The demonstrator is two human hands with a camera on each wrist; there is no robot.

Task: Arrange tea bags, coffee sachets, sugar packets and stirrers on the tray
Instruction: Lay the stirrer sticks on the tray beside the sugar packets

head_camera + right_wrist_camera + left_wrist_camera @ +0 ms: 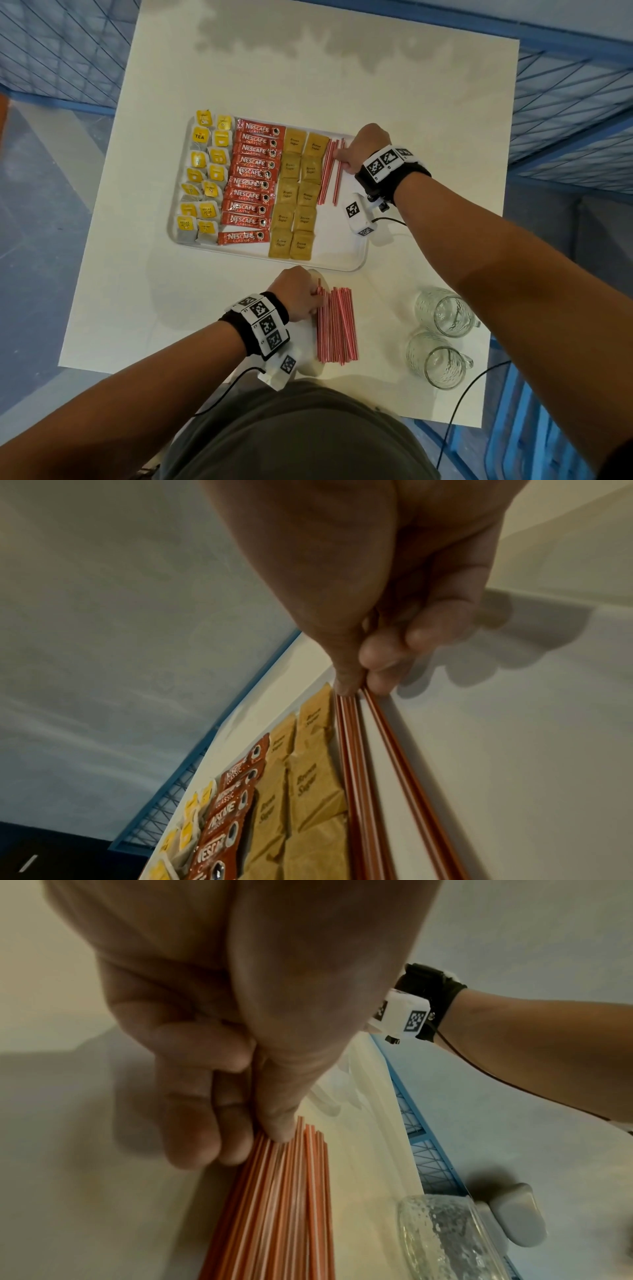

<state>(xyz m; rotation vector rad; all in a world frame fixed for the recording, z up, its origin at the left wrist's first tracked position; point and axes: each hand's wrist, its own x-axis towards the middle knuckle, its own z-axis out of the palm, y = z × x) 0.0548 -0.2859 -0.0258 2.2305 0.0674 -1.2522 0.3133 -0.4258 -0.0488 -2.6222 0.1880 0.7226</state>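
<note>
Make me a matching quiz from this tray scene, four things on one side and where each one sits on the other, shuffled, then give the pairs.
Things:
1. tea bags
2. coffee sachets
3. glass mugs
4. loose pile of stirrers

Places:
A. on the table, right of the stirrer pile, off the tray
B. leftmost columns on the tray
C. on the table near the tray's front edge, under the left hand
D. on the tray, between the tea bags and the brown sugar packets

Pairs: 1-B, 2-D, 3-A, 4-C
</note>
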